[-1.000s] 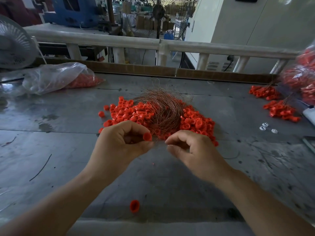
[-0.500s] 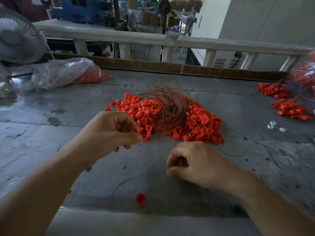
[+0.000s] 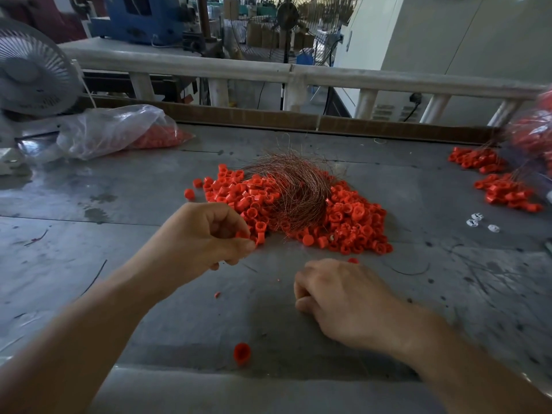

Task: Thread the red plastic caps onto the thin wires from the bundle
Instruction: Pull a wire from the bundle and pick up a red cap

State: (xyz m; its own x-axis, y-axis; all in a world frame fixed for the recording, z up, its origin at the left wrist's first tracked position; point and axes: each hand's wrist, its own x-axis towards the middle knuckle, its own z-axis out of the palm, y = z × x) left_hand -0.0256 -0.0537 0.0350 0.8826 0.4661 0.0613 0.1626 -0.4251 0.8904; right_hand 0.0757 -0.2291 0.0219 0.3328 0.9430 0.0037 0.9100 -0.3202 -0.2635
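A heap of red plastic caps [image 3: 352, 216] lies mid-table with a tangled bundle of thin copper wires [image 3: 295, 192] on top. My left hand [image 3: 203, 234] is at the heap's near left edge, thumb and fingers curled and pinching a red cap [image 3: 242, 234]. My right hand [image 3: 337, 297] rests on the table nearer to me, with its fingers curled under. What they enclose is hidden. One red cap [image 3: 353, 260] shows just beyond its knuckles. Another lone cap [image 3: 242, 352] lies near the front edge.
A clear bag of caps [image 3: 119, 130] and a white fan [image 3: 30, 79] stand at the back left. Two piles of wired caps [image 3: 507, 192] and another bag [image 3: 534, 130] are at the right, with small white parts [image 3: 478, 222] nearby. A cardboard strip and a railing bound the far edge.
My left hand moved away from the right hand to the cap heap and picked at its edge. My right hand drew back towards me and curled on the table.
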